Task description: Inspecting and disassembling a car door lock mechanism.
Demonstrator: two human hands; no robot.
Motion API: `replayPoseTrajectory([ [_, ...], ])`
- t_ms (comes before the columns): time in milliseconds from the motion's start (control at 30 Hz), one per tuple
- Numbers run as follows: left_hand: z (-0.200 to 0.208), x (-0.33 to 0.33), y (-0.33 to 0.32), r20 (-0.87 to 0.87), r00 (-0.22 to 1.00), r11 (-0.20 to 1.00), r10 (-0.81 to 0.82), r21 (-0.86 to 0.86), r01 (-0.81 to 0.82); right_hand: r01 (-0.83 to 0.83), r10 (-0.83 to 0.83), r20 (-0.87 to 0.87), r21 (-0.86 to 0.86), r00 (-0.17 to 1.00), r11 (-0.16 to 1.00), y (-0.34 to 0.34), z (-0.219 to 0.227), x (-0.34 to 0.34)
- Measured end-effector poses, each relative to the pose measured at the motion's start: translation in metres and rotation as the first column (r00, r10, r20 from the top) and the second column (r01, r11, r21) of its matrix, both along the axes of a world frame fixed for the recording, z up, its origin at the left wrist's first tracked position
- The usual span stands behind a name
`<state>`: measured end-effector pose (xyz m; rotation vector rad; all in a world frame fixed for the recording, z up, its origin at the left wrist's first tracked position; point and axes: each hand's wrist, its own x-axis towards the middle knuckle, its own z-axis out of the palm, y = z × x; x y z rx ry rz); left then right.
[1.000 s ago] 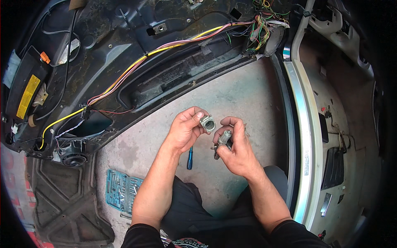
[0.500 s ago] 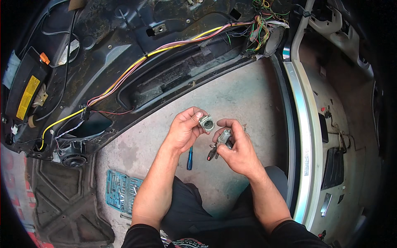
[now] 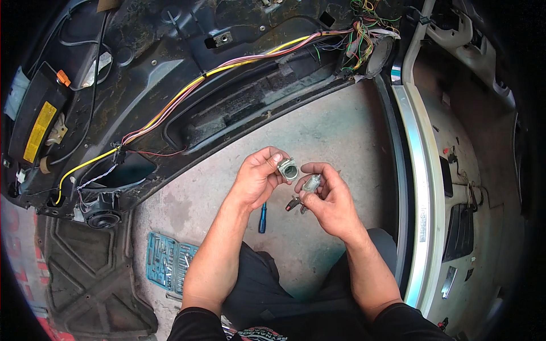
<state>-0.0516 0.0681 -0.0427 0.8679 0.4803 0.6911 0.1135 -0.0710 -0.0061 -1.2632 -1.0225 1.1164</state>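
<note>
Grey metal is what it's all about right now: the left hand [image 3: 257, 177] has its fingers pinched around a short grey metal cylinder with a round open face [image 3: 288, 168], and the right hand [image 3: 330, 199] is closed on a smaller silvery metal barrel piece [image 3: 311, 183]. Both parts sit up in the air over the bare concrete floor [image 3: 335, 131], just beside each other but not joined, as far as I can see.

Progress-wise, I'd say the two pieces are out of the vehicle and in hand, and whatever mating or checking goes on between them isn't finished, since they're apart.

Cylinder's open face points up and toward the right hand, so its long axis tilts that way. Smaller barrel looks angled up-left toward it, though it's too small to be sure.

Down below there's a blue-handled screwdriver [image 3: 262, 217], red-handled pliers [image 3: 294, 203] and a teal socket set case [image 3: 169, 262]. Yellow and pink wiring loom [image 3: 187, 91] runs across the black stripped panel [image 3: 142, 74].
</note>
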Motion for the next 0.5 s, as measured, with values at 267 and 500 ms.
replayPoseTrajectory([
  [267, 0.0, 0.002, -0.002, 0.017, 0.999, 0.999, -0.035, -0.026, 0.036, -0.028, 0.034, -0.125, 0.048, 0.992, 0.998, -0.001, -0.003, 0.0],
  [500, -0.009, 0.005, -0.006, 0.078, 0.992, 0.993, -0.096, -0.06, 0.1, -0.068, 0.068, -0.116, 0.004, 0.991, 0.998, -0.002, 0.007, 0.0],
])
